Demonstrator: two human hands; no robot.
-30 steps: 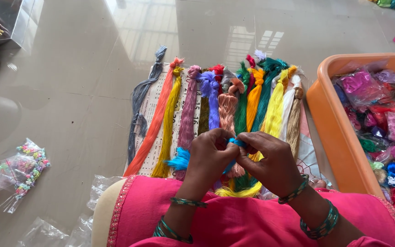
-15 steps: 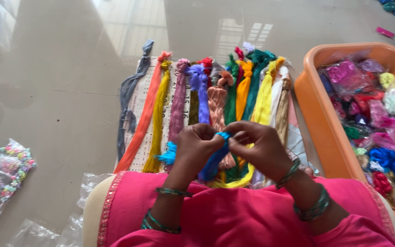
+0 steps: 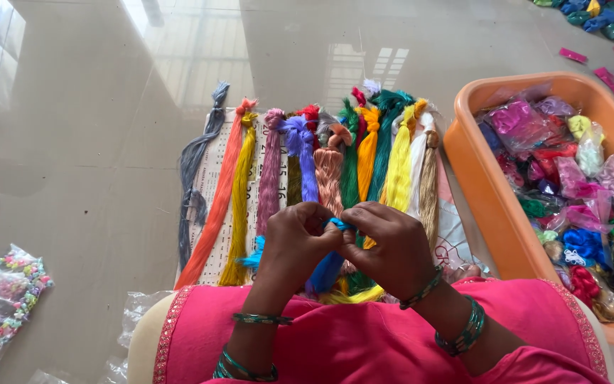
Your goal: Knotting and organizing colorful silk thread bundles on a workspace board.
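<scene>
Left hand [image 3: 294,238] raised over the lap, wrist bent, knuckles up, fingers curled inward and pinched on the top of a blue thread bundle [image 3: 328,267]. Right hand [image 3: 386,242] set just beside it, fingertips touching the left hand's, thumb and forefinger pressed together on the same bright blue end. Both forearms angled in from the bottom edge, green bangles [image 3: 261,319] on the left wrist, more bangles on the right. Blue bundle hung down from the pinch between the two hands, lower end resting near the pink garment [image 3: 364,341] over the knees.

Beyond the hands, a row of knotted thread skeins [image 3: 321,163] laid side by side on a printed paper sheet [image 3: 214,178] on the glossy floor: grey at far left, then orange, yellow, mauve, purple, peach, green, teal, pale yellow, white and tan. To the right, just beside the row, an orange plastic tub [image 3: 477,178] filled with small clear packets of coloured thread. At lower left, well apart from the hands, a clear bag of mixed coloured beads [image 3: 10,291]. At top right, loose packets of coloured thread [image 3: 605,18] scattered on the floor. Empty clear wrappers [image 3: 136,309] beside the left knee.
</scene>
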